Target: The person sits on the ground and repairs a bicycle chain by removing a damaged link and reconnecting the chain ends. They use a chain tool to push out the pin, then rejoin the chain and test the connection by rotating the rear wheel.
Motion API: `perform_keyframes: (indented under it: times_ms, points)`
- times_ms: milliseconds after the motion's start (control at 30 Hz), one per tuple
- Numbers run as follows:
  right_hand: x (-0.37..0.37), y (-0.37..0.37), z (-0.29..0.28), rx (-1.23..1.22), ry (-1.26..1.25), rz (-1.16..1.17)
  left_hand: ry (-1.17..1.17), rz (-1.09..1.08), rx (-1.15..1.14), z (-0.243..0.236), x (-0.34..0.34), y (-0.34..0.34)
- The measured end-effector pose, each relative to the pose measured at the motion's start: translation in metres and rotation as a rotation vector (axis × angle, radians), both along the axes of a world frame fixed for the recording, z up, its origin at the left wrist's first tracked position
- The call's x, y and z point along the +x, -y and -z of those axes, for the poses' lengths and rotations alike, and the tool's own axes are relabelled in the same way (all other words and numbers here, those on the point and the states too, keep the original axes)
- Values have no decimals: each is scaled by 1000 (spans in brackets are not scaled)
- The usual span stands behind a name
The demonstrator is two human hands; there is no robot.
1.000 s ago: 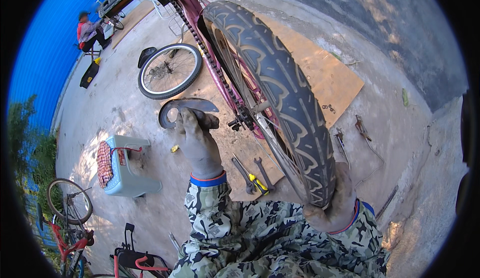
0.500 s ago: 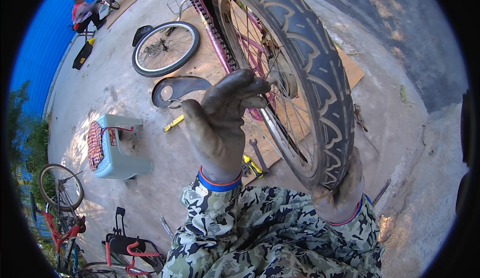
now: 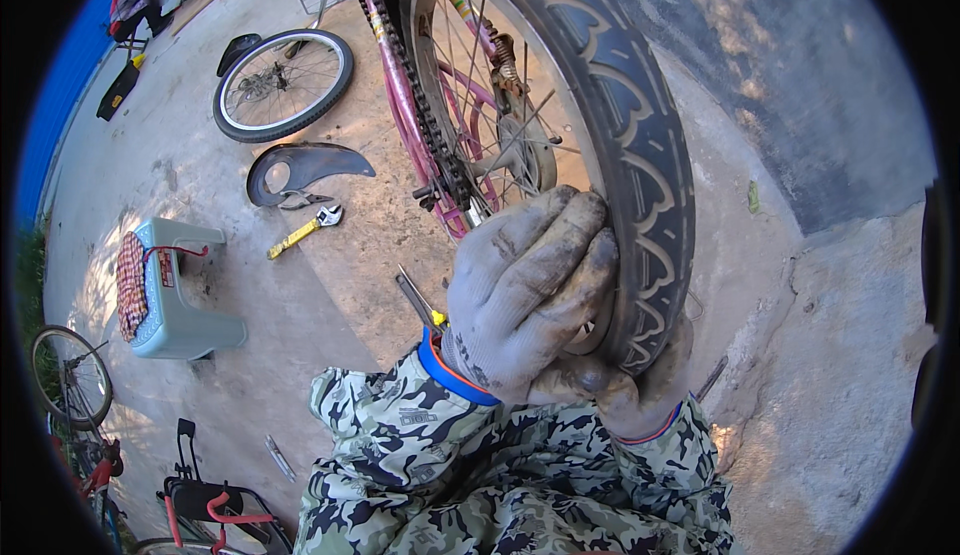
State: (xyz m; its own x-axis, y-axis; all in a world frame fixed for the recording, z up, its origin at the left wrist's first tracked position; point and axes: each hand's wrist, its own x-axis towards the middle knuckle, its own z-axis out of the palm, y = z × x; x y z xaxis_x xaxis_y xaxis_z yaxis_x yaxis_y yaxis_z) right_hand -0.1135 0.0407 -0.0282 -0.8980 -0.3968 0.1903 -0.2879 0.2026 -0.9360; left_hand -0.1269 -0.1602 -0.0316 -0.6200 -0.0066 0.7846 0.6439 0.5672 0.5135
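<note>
Your left fingers, in grimy knit, curl closed around the wheel, covering its lower inner edge; your right hand clasps its bottom, partly hidden. Spoked, with curvy-treaded dark rubber, it sits right of the pink frame. Left of that frame lie an adjustable wrench, curved dark guard and second wheel.

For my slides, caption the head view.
Gloved left hand and right hand at a mounted bicycle wheel, another wheel lying flat beyond.
</note>
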Motion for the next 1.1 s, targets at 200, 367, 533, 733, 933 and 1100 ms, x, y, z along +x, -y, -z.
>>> perform_keyframes:
  times_ms: [200,367,533,733,933,1100]
  points:
    - [1,6,-3,-74,-2,58,-14,14,-9,-3,2,2]
    - [-1,9,-6,23,-96,73,-44,-7,-41,-6,2,2]
    - [-2,11,-2,50,-197,61,6,-34,76,-3,5,1]
    - [0,8,-5,-42,24,52,283,87,130,2,8,-8]
    - [0,9,-12,-57,86,78,256,92,105,7,7,-5]
    - [-1,15,-10,-36,-67,89,117,-167,118,10,-1,-13]
